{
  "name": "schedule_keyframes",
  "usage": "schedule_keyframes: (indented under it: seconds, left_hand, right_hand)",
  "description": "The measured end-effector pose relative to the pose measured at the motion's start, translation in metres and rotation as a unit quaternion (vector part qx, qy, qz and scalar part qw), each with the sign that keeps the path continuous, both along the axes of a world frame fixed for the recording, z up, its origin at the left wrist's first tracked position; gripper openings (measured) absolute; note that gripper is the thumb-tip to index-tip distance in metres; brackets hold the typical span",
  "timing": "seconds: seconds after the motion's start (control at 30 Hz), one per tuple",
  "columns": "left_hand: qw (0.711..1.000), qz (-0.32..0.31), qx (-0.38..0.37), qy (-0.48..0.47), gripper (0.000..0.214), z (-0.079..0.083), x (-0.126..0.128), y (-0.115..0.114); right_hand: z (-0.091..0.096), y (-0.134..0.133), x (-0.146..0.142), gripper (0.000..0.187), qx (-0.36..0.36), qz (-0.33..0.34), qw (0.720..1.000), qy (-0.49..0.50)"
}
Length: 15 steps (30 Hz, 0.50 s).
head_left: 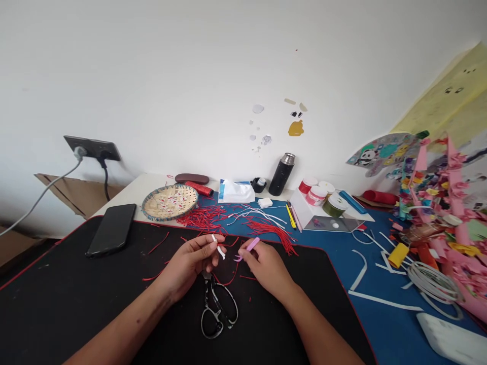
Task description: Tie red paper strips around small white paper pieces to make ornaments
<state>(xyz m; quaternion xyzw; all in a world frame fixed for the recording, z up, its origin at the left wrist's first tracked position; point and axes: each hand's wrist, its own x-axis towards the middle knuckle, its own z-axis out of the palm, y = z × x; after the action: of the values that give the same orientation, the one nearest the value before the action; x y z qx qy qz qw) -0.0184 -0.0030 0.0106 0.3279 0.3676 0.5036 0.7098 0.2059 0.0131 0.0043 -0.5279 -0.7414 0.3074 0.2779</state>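
My left hand pinches a short white strip, perhaps cord, between thumb and fingers; its exact kind is unclear. Just to the right, my right hand grips a slim pink forked tool, its thin prongs pointing left toward the strip. A small gap separates the two hands above the black mat. Black-handled scissors lie below them, with the blades partly hidden by my left hand. Loose red cords are scattered on the mat around both hands.
Behind are a woven basket of small pieces, a red cord pile, tissues and a black flask. A phone lies left. Paint jars, a cable coil and pink paper flowers stand right.
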Motion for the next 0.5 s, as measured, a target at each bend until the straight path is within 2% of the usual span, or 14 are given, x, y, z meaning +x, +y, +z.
schedule_keyframes:
  seconds: [0.33, 0.5]
  left_hand:
    - [0.999, -0.009, -0.035, -0.036, 0.042, 0.0, -0.001, 0.002]
    - [0.997, -0.005, -0.058, -0.042, 0.044, 0.001, 0.0, 0.001]
  right_hand:
    - [0.009, -0.003, -0.002, 0.013, 0.008, 0.026, 0.994, -0.103]
    - [0.013, -0.006, -0.003, 0.013, 0.038, 0.038, 0.999, -0.009]
